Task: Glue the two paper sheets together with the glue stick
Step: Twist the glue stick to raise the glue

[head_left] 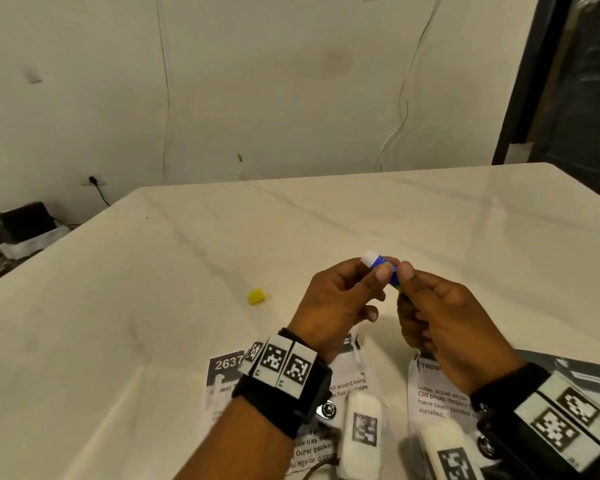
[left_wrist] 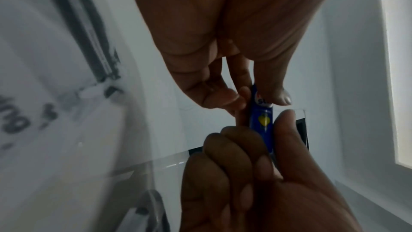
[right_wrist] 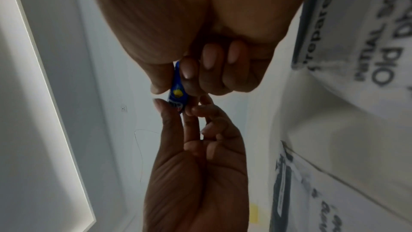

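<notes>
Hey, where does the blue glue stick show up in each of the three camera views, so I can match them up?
Head: the glue stick is right of centre, above the table, pinched between both hands, white tip up-left.
Left wrist: right of centre, upright, between the left hand above and the right hand below.
Right wrist: left of centre, under the right hand's thumb.
Shared landmark: the yellow mark on the stick's label.
</notes>
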The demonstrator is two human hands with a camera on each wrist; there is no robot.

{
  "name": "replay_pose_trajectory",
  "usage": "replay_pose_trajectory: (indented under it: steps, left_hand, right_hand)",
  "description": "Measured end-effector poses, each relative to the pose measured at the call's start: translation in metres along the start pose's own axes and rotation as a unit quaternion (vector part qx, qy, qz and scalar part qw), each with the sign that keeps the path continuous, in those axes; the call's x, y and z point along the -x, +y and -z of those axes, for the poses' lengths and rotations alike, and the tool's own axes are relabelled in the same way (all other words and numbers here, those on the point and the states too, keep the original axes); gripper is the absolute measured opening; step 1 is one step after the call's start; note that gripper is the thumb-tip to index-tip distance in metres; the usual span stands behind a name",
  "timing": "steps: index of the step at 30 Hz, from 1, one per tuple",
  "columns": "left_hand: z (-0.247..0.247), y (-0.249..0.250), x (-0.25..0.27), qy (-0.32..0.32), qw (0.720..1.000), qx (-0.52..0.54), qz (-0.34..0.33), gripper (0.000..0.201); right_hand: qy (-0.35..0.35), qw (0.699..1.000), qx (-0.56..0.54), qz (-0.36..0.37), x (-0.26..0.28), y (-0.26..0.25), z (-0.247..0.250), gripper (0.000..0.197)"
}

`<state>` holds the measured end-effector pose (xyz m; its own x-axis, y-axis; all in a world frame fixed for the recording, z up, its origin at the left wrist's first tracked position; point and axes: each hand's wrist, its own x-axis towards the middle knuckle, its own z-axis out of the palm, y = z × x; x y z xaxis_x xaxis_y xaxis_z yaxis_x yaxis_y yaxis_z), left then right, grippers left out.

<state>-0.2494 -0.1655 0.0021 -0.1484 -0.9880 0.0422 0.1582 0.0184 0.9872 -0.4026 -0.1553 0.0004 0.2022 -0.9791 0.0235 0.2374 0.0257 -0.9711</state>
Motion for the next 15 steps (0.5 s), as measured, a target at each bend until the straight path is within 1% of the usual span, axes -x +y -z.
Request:
replay_pose_trajectory:
  steps: [3,6,9,15]
  left_hand:
    - [0.003,-0.004,-0.001,0.009,1.0,0.003,0.007,0.028]
    - [0.008,-0.005,-0.005,0.033,0.999,0.04,0.003,0.033]
    - [0.012,-0.008,-0.008,0.046,0.996,0.074,-0.002,0.036]
    - [0.008,-0.015,-0.008,0.045,0.996,0.071,-0.033,0.033]
  right_hand:
    - [-0.004,1.0,0.007,-0.01,-0.002,0.002,0.002,0.037]
    - [0.019,0.999,0.034,0.015,-0.003,0.003,0.007,0.026]
    - [0.046,0.997,0.041,0.044,-0.005,0.004,0.01,0.022]
    - [0.069,0.993,0.068,0.06,-0.006,0.009,0.012,0.016]
